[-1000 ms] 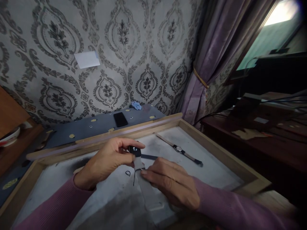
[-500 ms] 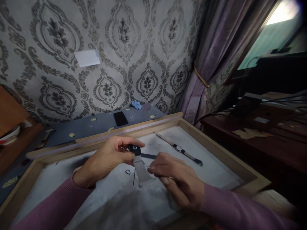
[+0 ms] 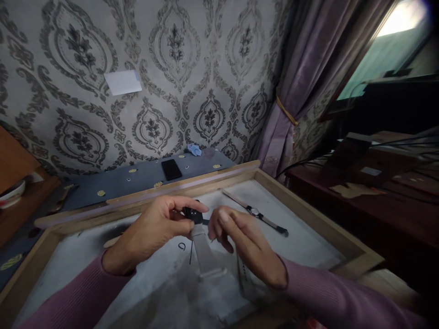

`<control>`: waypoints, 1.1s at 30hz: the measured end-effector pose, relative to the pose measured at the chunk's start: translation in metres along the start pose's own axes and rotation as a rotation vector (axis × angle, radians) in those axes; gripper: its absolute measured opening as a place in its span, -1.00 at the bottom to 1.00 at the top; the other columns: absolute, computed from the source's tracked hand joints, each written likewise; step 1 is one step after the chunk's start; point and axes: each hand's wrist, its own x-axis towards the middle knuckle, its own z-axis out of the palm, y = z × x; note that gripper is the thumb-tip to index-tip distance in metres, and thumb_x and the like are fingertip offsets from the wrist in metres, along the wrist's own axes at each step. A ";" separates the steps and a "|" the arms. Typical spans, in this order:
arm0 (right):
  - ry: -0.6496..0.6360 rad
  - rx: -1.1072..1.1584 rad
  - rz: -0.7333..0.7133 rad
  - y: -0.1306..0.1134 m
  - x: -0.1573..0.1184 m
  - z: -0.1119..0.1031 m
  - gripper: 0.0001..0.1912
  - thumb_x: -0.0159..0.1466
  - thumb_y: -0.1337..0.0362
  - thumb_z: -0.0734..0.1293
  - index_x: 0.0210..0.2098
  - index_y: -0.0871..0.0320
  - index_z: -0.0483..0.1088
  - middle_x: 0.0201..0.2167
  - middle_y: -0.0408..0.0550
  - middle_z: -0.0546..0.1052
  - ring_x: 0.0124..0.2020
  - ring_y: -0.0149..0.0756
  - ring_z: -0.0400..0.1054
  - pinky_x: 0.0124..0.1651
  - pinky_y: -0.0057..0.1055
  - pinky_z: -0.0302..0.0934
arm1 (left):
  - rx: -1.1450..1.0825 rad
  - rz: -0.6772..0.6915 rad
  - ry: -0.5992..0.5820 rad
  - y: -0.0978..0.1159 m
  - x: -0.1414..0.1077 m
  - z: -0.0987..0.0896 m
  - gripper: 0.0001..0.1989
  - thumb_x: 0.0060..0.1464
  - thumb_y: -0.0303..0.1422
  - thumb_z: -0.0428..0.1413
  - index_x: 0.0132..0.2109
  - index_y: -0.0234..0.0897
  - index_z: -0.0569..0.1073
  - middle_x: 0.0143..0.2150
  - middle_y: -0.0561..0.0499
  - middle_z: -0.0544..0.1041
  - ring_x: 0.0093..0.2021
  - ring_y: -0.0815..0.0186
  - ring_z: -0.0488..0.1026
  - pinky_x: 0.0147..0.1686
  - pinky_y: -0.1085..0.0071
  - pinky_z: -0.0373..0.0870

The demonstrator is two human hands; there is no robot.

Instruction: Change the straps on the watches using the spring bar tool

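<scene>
- Lying at right in the wooden tray (image 3: 308,214) was a second watch (image 3: 254,211).
- Behind the intervening far rail (image 3: 192,183) lay a phone (image 3: 171,169) and blue cloth (image 3: 194,149).
- The left hand (image 3: 154,228) pinched the grey-strapped watch (image 3: 205,249) by its black case (image 3: 195,216).
- Right of it, the right hand (image 3: 245,240) showed curled fingers (image 3: 214,224), apart from the left; I could not tell whether they held anything.
</scene>
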 end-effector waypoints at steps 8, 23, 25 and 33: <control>-0.142 0.416 0.425 0.005 0.007 0.004 -0.51 0.23 -0.10 0.28 -0.53 0.21 0.23 -0.82 -0.37 0.11 -0.80 -0.63 -0.17 -0.74 -0.61 -0.31 | 0.057 0.086 -0.019 -0.005 0.002 0.002 -0.77 -0.05 -0.48 0.13 -0.17 -0.30 0.50 -0.46 0.10 0.43 -0.47 0.49 0.33 -0.43 0.56 0.26; -0.201 0.423 0.535 -0.005 0.006 0.003 -0.45 0.02 -0.04 0.46 -0.62 0.16 0.08 -0.82 -0.43 0.05 -0.81 -0.68 -0.14 -0.76 -0.63 -0.30 | 0.255 0.095 -0.036 -0.008 0.003 0.002 -0.78 -0.04 -0.47 0.11 -0.17 -0.25 0.45 -0.51 0.18 0.34 -0.53 0.53 0.24 -0.56 0.63 0.14; -0.202 0.401 0.522 -0.004 0.006 0.003 -0.47 0.04 -0.04 0.45 -0.62 0.16 0.10 -0.82 -0.43 0.04 -0.81 -0.68 -0.15 -0.76 -0.63 -0.30 | 0.281 0.101 -0.044 -0.010 0.004 0.002 -0.80 -0.05 -0.49 0.10 -0.21 -0.25 0.43 -0.50 0.18 0.35 -0.54 0.53 0.26 -0.56 0.63 0.17; -0.215 0.433 0.533 0.001 0.007 0.002 -0.58 0.07 0.09 0.45 -0.60 0.18 0.18 -0.84 -0.41 0.09 -0.82 -0.67 -0.14 -0.76 -0.61 -0.31 | 0.266 0.053 -0.103 -0.015 0.005 0.006 -0.84 0.01 -0.49 0.03 -0.22 -0.26 0.42 -0.60 0.19 0.34 -0.60 0.49 0.33 -0.62 0.64 0.26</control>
